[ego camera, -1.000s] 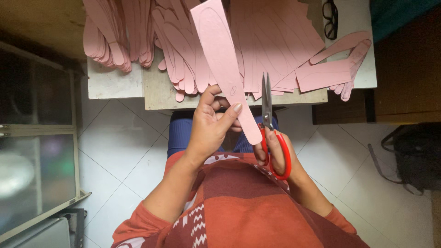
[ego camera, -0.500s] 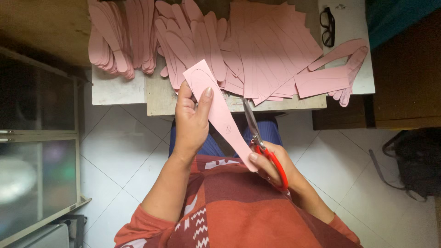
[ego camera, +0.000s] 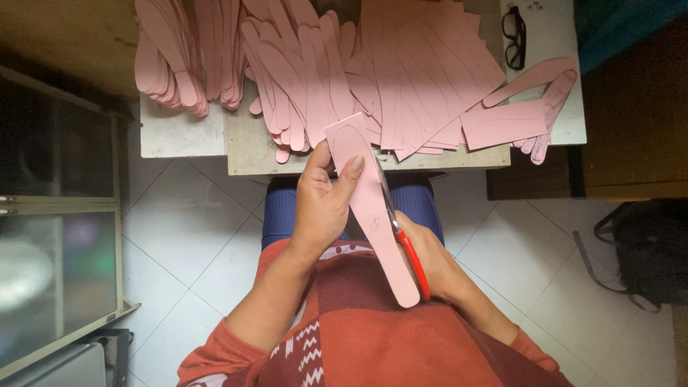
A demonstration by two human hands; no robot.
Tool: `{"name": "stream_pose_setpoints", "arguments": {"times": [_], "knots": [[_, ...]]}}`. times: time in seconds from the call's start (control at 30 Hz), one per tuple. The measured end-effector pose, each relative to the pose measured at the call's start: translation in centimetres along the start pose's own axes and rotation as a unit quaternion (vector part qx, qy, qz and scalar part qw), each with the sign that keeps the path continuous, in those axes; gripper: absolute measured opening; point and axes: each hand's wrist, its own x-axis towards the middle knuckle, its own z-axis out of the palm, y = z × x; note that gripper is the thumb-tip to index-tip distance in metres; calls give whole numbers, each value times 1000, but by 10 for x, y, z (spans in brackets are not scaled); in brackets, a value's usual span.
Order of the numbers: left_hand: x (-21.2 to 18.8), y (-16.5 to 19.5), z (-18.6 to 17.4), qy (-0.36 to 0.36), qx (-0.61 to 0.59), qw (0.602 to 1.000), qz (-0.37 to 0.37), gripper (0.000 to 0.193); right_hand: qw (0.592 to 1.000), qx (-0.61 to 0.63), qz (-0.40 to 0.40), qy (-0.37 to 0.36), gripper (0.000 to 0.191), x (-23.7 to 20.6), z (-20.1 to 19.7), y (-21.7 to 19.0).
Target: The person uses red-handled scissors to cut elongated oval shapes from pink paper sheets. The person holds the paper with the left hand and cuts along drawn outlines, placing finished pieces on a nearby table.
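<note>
The left hand point(ego camera: 322, 204) is closed on a long pink strip point(ego camera: 373, 208), thumb on its face near the top and the fingers folded in behind, so the strip stands slanted over the lap, broad squared end up, rounded end down toward the waist. The right hand point(ego camera: 430, 261) is mostly tucked behind the strip; its fingers are curled through the red handles of a pair of scissors point(ego camera: 401, 229), and the blades run up along the strip's right edge, close together as far as can be seen.

Around the hands there is free space: both are held in the air over the knees, just short of the front edge of the wooden table point(ego camera: 251, 154), with tiled floor point(ego camera: 193, 236) open to either side.

The strip is flat, stiff-looking, pale pink, narrow through the middle with a faint pencilled outline and a small looped mark on it.

On the table lie heaps of cut pink strips point(ego camera: 287, 79) and uncut pink sheets point(ego camera: 430, 79), and black glasses point(ego camera: 514, 36) at the far right.
</note>
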Motion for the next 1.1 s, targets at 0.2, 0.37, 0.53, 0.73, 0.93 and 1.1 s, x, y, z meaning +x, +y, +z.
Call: {"name": "stream_pose_setpoints", "arguments": {"times": [0.2,0.37,0.53,0.73,0.93,1.1], "knots": [[-2,-4,5,25,35,999,19,27,1000,-16,-4,15,40,-2,4,6],[-1,-5,6,25,16,999,11,27,999,32,-18,18,40,-3,4,4],[-2,-4,7,25,15,1000,-2,28,998,40,-34,16,40,-4,3,1],[0,-7,6,17,6,1000,11,28,999,6,28,38,26,-4,6,12],[3,-13,4,27,-9,999,21,31,995,61,66,36,27,-3,10,20],[7,-14,1,25,6,999,21,34,994,16,98,41,28,0,7,17]]}}
